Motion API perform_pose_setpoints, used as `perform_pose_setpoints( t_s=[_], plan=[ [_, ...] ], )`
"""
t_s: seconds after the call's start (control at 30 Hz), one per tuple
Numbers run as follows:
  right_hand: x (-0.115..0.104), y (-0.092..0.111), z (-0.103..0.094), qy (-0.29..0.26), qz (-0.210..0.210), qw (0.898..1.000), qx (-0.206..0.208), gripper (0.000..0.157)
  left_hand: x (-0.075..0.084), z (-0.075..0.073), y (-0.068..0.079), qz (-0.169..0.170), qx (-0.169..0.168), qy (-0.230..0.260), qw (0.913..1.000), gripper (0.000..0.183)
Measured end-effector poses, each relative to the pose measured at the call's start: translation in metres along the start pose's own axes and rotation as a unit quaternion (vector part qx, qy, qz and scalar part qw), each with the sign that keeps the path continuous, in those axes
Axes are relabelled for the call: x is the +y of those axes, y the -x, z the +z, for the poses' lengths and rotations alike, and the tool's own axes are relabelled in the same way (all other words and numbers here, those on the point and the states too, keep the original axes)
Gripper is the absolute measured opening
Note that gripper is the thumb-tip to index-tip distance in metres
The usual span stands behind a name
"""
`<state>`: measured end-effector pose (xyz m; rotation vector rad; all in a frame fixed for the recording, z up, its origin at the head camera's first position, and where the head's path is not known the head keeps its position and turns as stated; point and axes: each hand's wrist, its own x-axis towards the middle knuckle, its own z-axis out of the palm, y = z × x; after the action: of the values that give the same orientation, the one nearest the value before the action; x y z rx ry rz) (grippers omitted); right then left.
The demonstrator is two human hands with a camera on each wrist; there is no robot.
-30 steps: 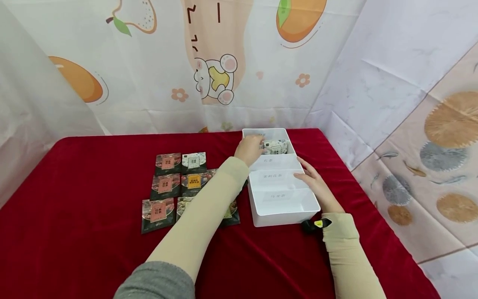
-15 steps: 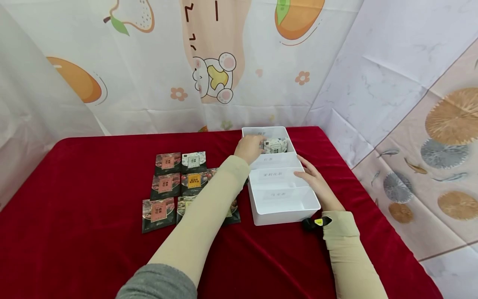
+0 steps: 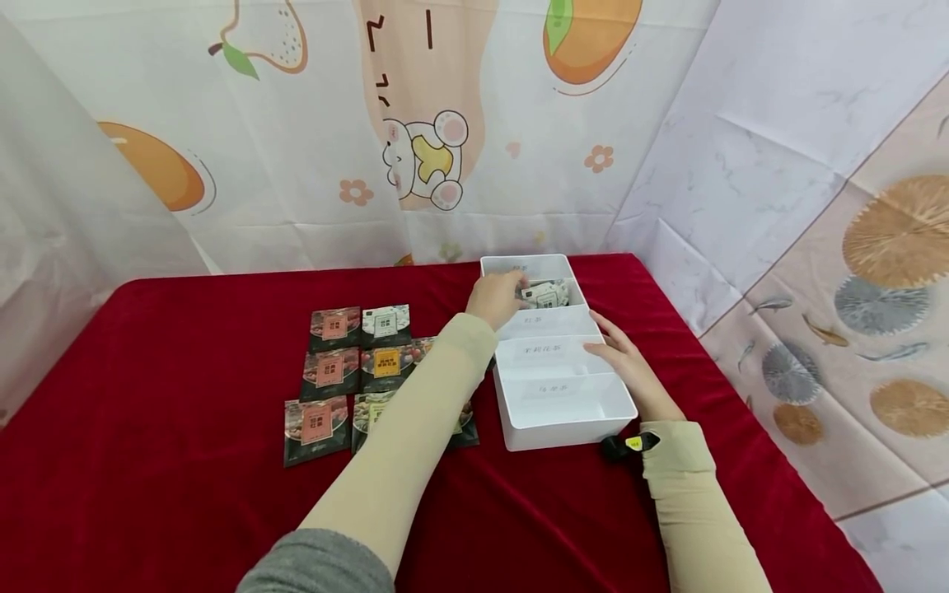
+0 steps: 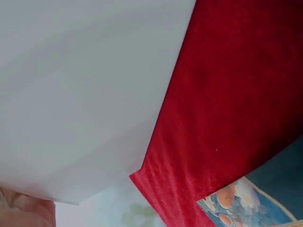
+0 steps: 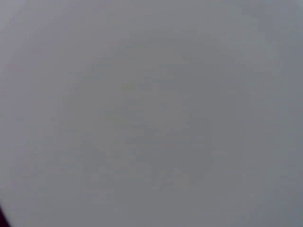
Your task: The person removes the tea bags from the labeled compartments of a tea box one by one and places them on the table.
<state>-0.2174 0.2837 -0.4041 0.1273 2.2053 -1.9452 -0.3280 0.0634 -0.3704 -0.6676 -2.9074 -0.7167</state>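
Observation:
A white divided box point(image 3: 567, 436) with handwritten labels stands on the right part of the table. My left hand point(image 3: 495, 298) reaches into its far end and pinches the left side of a tea packet point(image 3: 546, 295) with a pale floral print. The packet leans in a far compartment; its left edge is hidden by my fingers. At the box's right side my right hand point(image 3: 630, 371) holds the wall, thumb over the rim and fingers along the outside. In the left wrist view, part of the hand point(image 4: 26, 210) shows below the box wall point(image 4: 85, 94).
Left of the box, several dark tea packets point(image 3: 329, 373) lie in rows, with a white-printed one point(image 3: 385, 323) at the back. My left forearm covers some. A red cloth point(image 3: 185, 428) covers the table. The right wrist view shows only a blurred pale surface.
The floral tea packet has tilted slightly in the far compartment under my left hand. My right hand stays at the box's side.

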Motion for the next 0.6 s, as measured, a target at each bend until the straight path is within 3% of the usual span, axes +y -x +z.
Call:
perform_pose_setpoints(
  t_s=[0.3, 0.6],
  plan=[
    [0.0006, -0.0013, -0.0011, 0.004, -0.005, 1.000, 0.001, 0.063, 0.0007, 0.0002, -0.0019, 0.012, -0.006, -0.025, 0.9996, 0.018],
    [0.0005, 0.0000, -0.0009, 0.002, -0.002, 1.000, -0.001, 0.063, 0.0020, 0.0015, -0.0014, 0.005, -0.017, -0.030, 0.9994, 0.032]
  ],
)
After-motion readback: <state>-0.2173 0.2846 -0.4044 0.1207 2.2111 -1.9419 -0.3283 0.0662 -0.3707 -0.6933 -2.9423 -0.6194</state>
